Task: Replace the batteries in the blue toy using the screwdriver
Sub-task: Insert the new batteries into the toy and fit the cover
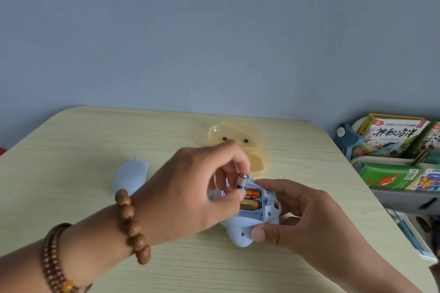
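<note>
Beaded left hand (190,188) pinches a white battery (242,181) tilted over the blue toy (250,223), which the right hand (307,219) clamps on the bench (71,140). Best match its polarity, seating the spring end first.

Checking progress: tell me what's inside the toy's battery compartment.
Two orange batteries lie side by side in the blue toy. The left hand holds a third battery above, hiding the compartment's left part.

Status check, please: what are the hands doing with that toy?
Left hand pinching battery over open bay. Right hand steadying toy. Two batteries seated. Nothing blocking.
</note>
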Motion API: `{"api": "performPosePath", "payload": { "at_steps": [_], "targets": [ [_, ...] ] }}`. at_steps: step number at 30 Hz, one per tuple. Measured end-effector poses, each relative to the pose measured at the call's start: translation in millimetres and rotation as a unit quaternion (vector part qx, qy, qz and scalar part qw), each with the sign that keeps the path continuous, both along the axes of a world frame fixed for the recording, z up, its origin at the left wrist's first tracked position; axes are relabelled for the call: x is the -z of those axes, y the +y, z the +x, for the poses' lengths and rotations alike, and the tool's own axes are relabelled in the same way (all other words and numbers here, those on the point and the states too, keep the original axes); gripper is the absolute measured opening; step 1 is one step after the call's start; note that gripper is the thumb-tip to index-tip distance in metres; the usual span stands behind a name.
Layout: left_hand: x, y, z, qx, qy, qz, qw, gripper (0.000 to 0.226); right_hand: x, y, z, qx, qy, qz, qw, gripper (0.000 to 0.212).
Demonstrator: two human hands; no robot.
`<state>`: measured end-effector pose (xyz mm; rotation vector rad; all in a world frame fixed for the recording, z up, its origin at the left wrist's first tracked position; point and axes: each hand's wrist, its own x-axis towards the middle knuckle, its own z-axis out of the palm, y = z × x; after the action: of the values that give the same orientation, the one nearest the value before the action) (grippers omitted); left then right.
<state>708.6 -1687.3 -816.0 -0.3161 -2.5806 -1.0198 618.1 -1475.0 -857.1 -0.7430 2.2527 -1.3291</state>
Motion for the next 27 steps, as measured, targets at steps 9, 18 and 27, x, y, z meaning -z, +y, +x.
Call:
{"api": "performPosePath", "payload": {
  "at_steps": [9,18,27],
  "targets": [
    [8.6,2.7,-1.4,0.033,0.005,-0.100,0.994,0.018,2.2,-0.4,-1.3,-0.006,0.009,-0.009,1.000,0.075],
    [11.4,10.1,-7.2,0.060,-0.015,-0.109,0.992,0.012,0.3,-0.4,-1.5,-0.009,0.006,-0.009,1.000,0.073],
    [-0.2,21.2,-11.2,-0.026,-0.126,-0.072,0.989,0.007,-2.0,-0.8,0.8,0.001,-0.006,-0.002,1.000,0.074]
  ]
}}
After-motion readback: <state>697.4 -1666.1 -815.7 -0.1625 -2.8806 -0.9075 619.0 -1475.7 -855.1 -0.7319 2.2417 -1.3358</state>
